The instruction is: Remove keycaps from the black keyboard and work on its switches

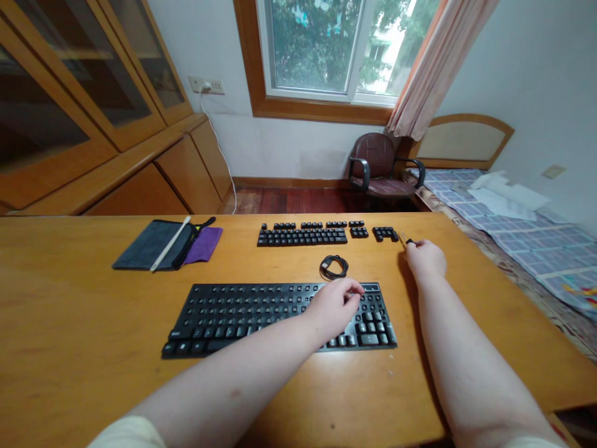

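A black keyboard (233, 309) lies on the wooden desk. Most of its upper rows show bare switches, while keycaps sit along its lower left and on much of the number pad. My left hand (333, 309) is over its right part, fingers loosely bent, thumb apart from them, with nothing visible between. My right hand (426, 258) reaches to the far right, closed around a keycap puller (404, 239) with thin yellowish prongs. The prongs point at a small group of loose keycaps (385, 233). More removed keycaps (302, 237) stand in rows to the left.
A coiled black cable (334, 267) lies behind the keyboard. At the desk's left are a grey pouch (144, 246), a pale strip (170, 244) across it and a purple cloth (205, 244). Beyond the desk stand a chair (375, 155) and a bed (504, 218).
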Demonstrator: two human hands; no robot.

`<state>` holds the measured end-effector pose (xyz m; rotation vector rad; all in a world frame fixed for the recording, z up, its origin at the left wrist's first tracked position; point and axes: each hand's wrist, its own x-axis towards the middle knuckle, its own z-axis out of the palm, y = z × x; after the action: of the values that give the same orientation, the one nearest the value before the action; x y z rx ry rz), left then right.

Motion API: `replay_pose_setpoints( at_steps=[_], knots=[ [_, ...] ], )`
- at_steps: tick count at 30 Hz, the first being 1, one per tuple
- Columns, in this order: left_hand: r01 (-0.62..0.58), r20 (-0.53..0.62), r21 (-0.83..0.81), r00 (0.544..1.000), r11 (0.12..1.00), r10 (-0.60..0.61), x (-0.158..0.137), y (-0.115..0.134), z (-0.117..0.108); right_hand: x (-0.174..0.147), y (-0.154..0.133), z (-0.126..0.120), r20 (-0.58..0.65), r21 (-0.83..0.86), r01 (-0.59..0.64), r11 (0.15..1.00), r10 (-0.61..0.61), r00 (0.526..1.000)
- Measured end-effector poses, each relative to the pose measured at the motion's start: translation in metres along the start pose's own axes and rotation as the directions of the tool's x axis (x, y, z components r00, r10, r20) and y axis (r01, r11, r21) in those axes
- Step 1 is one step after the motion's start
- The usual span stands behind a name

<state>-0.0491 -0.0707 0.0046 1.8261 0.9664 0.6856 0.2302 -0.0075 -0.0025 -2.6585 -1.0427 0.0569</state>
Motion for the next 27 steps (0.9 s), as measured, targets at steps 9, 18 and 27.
replay_pose_setpoints(
  at_steps=[9,18,27],
  knots=[
    [0.009,0.012,0.022,1.0,1.0,-0.009,0.001,0.002,-0.001,0.001,0.0,0.002,0.009,0.038,0.014,0.999,-0.014,1.0],
    [0.002,0.007,0.025,1.0,1.0,-0.002,0.001,0.003,-0.002,-0.001,-0.001,0.002,0.015,0.045,0.031,0.999,-0.031,0.999],
    [0.002,0.013,0.036,1.0,0.999,-0.002,0.0,0.004,-0.002,-0.012,-0.011,0.001,-0.066,0.04,0.109,0.993,-0.106,0.992]
  ],
)
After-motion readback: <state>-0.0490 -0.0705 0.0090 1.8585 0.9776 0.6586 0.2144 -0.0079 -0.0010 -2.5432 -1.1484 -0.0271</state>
